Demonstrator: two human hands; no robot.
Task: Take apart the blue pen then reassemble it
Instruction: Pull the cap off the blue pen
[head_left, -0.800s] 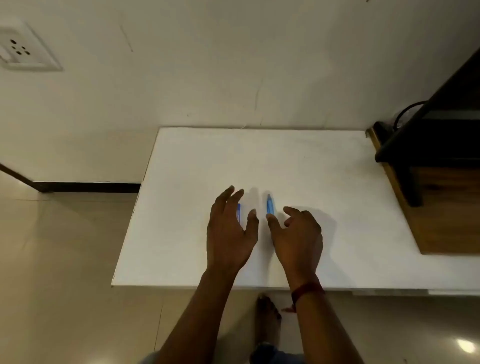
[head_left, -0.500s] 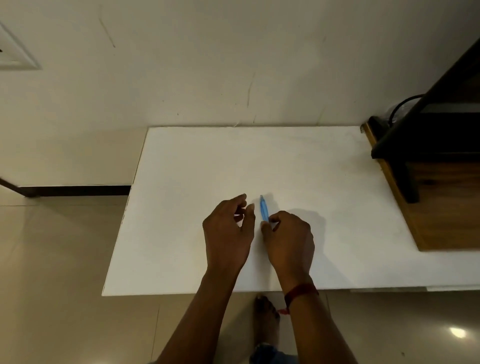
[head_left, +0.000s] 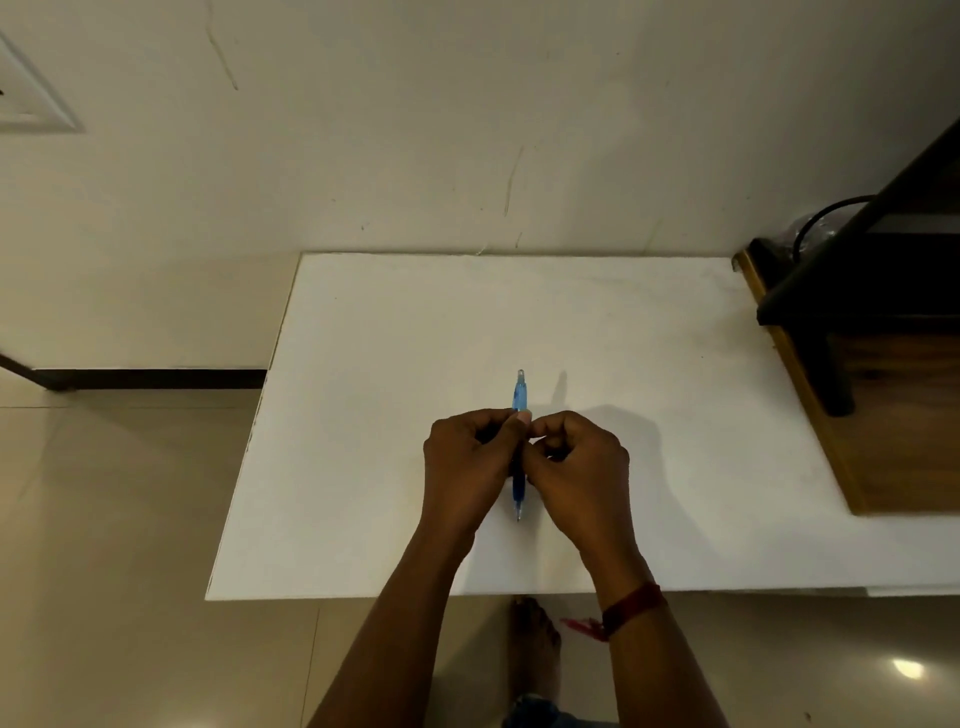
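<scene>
Gripping the blue pen (head_left: 520, 397) from both sides, the left hand (head_left: 465, 470) and the right hand (head_left: 579, 467) meet above the middle of the white table (head_left: 363, 415). Each hand is curled closed on the pen's middle, fingertips pinched together where the two hands touch. The pen is a slim plastic rod, seen end to end in one line: its pale, see-through blue half sticks out beyond the fingers toward the far edge of the table and ends in a small rounded clear cap, while its darker blue half shows between the palms and tapers to a thin metal point aimed at the near edge of the table. Whether the pen touches the table cannot be told, though its thin shadow falls on the table just right of it.

The table is a flat, matte, rectangular slab with sharp corners. A red thread band (head_left: 631, 610) circles the right wrist, past the table's near edge. At the table's right end sits a wooden cabinet (head_left: 904, 441) with a grained brown top and a dark frame. Glossy tile floor (head_left: 130, 519) lies left of the table.
</scene>
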